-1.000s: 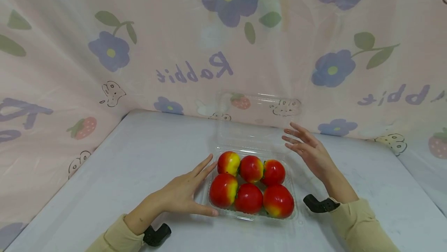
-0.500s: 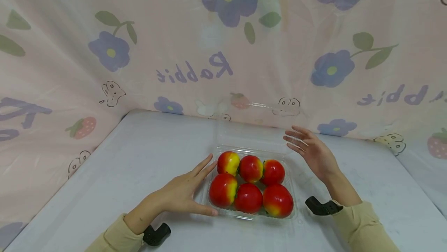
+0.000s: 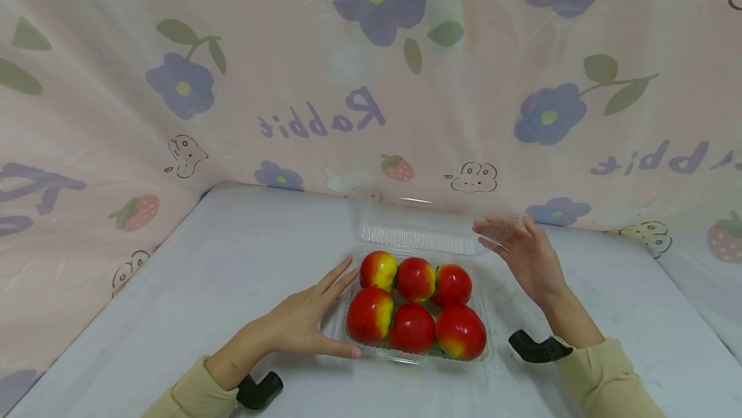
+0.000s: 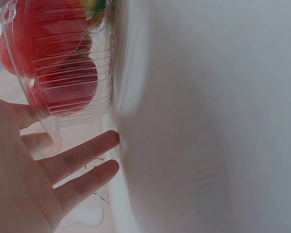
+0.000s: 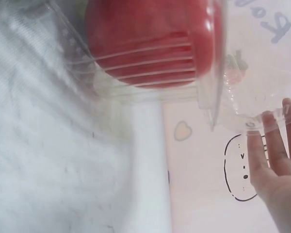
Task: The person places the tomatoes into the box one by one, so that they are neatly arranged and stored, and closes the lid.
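Observation:
A clear plastic clamshell box (image 3: 406,361) stands in front of me, filled with two rows of glossy red fruits (image 3: 411,329) with yellow patches. Its hinged lid (image 3: 417,239) leans upward at the back, tilted forward over the table. My left hand (image 3: 298,323) lies spread along the box's left side, thumb at the front corner; in the left wrist view its fingers (image 4: 87,150) are straight beside the ribbed wall. At the lid's right end is my right hand (image 3: 530,263), its fingers behind the clear plastic. The right wrist view shows those fingertips (image 5: 268,119) against the lid edge.
The box rests on a white table (image 3: 249,237). A pale pink curtain (image 3: 301,38) with flowers and rabbits hangs behind and on both sides. Black curved pieces (image 3: 261,391) stick out at both wrists, by the beige sleeves.
The lid has swung from nearly upright downward toward the box. My right hand has moved slightly down with its fingers now behind the lid. The left hand has stayed in place.

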Tool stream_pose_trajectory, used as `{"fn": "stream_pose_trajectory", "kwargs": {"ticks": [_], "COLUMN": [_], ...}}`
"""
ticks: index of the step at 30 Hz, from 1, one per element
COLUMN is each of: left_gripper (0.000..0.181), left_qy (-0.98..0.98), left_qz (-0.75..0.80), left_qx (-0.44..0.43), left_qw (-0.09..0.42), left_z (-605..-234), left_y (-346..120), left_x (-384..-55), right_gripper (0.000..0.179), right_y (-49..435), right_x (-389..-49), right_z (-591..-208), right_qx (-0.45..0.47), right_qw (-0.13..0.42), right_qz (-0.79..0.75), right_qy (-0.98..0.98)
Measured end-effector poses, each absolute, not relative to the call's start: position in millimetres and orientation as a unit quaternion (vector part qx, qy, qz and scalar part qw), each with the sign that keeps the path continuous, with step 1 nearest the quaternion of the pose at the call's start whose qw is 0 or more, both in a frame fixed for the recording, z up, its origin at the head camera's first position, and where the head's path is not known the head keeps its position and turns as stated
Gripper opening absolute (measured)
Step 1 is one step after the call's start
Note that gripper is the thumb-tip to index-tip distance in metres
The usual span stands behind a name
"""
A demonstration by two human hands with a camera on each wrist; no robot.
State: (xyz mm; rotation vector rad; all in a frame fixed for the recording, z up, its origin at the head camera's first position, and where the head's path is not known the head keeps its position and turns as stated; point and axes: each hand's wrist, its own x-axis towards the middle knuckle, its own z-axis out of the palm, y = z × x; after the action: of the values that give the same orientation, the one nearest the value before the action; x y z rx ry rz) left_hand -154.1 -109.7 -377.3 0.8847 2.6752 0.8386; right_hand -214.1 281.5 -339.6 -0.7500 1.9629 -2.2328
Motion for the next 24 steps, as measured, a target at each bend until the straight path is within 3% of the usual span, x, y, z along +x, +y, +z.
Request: {"fn": "stream_pose_trajectory", "kwargs": {"ticks": [5,15,24], "left_gripper": [0.11,0.11,0.111], "left_qy": [0.905,0.906,0.906], "left_qz": [0.284,0.287,0.286], "left_qx": [0.301,0.293,0.294], "left_qw": [0.1,0.104,0.103], "left_z": [-378,-378,-379], "left_y": [-110,-109,-109], "left_x": [-154,-157,-158], "right_gripper": [0.048,0.038,0.036], "right_y": [281,274,274], "right_x": [-211,-200,-192], "right_z": [-339,-337,-334], "right_qx": [-0.244,-0.186,-0.233], "right_qw": [0.049,0.007,0.01], "right_qz": [-0.739,-0.748,-0.687], "right_qy": [0.626,0.637,0.688]}}
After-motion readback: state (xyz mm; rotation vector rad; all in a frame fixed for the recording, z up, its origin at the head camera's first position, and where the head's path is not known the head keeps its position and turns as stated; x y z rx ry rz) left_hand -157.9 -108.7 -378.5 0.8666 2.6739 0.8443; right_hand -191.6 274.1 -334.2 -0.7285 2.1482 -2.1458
